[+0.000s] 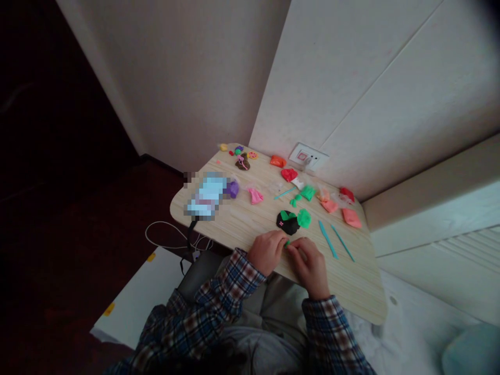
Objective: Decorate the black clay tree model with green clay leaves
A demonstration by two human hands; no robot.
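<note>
Over the near edge of the table, my left hand and my right hand come together with fingertips pinched. Between them shows a small piece of green modelling clay, partly hidden by the fingers. Just beyond lies a flat black clay shape bearing green pieces and a small pink detail. A larger green clay lump touches its right side. To the right of my right hand rest a turquoise modelling knife and a thin turquoise stick.
Clay packets in red, orange, pink and coral lie around the wooden table. A lit phone, blurred, is at the left with a cable. A brown clay figure sits toward the back, near the wall socket.
</note>
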